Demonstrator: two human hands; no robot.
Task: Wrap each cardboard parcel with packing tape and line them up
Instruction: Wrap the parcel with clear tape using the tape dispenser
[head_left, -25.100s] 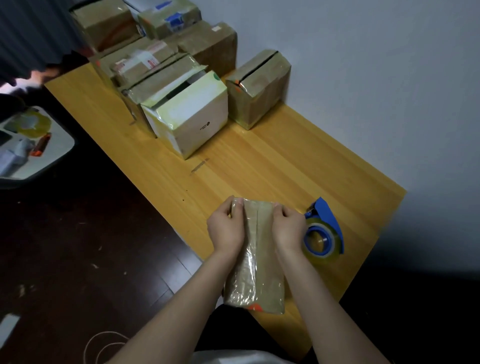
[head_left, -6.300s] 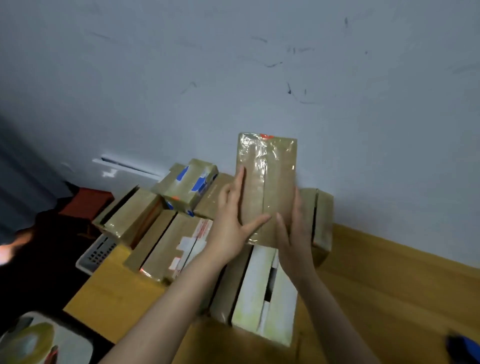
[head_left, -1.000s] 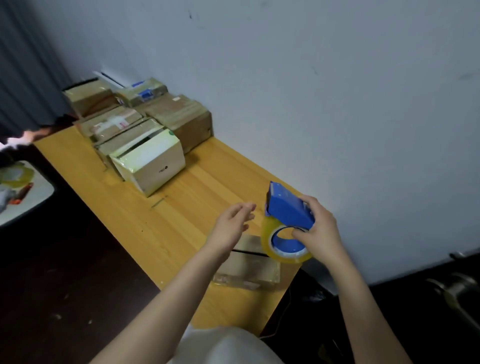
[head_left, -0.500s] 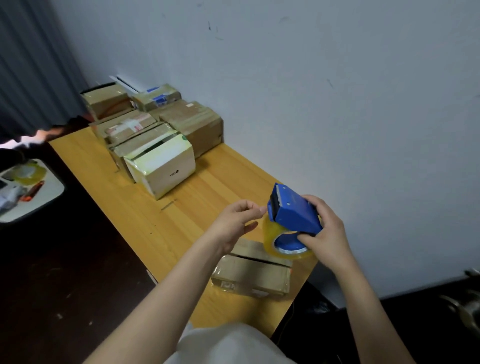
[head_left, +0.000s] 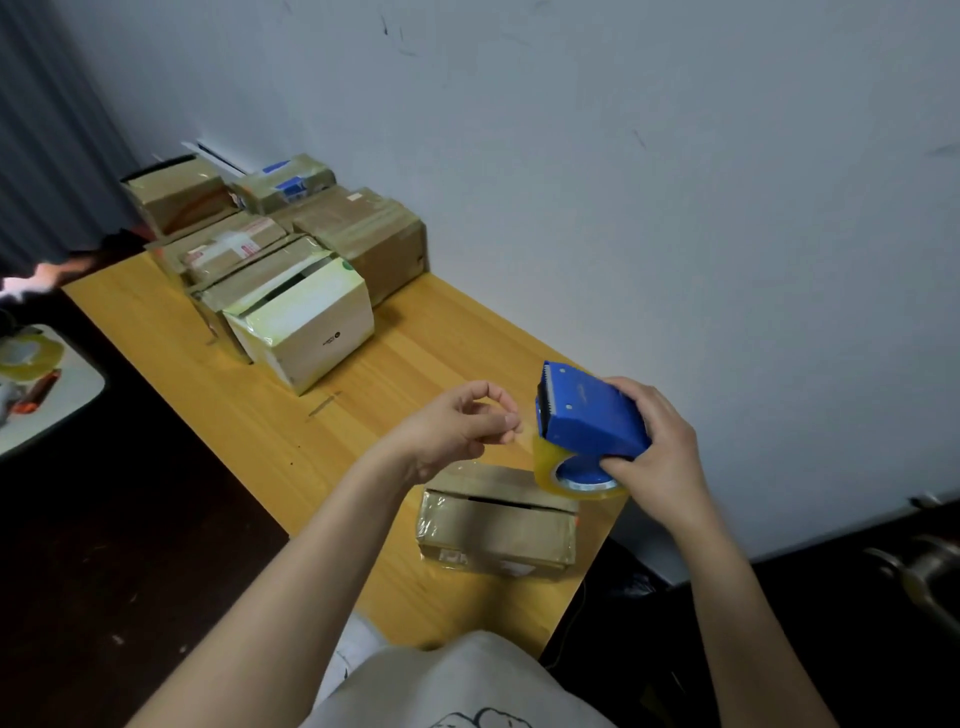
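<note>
Your right hand (head_left: 662, 457) held the blue tape dispenser (head_left: 587, 415) in the air above the near end of the counter (head_left: 415, 374). Its fingers (head_left: 631, 392) were wrapped over the top of the housing, and the thumb lay against the lower edge beside the hub. The serrated blade pointed away from you and to the left. The roll of clear tape (head_left: 574, 480) sat under the housing and hung lower than the rest of the tool.

Your left hand (head_left: 452, 428) was raised just left of the blade. Its fingers (head_left: 498, 400) were curled inward, with the thumb and forefinger tips drawn close together. Whether they pinched the free end of the tape cannot be told from this view.

The parcel in work (head_left: 498, 525) lay flat on the counter near its near right corner, directly below both hands and touched by neither. A dark open seam ran along its top face, and a glossy film covered its left end.

The other parcels (head_left: 291, 249) stood packed together at the far end of the counter, against the wall (head_left: 623, 182). The nearest of them was a white-sided box (head_left: 311, 327) with a gap in its top.
</note>
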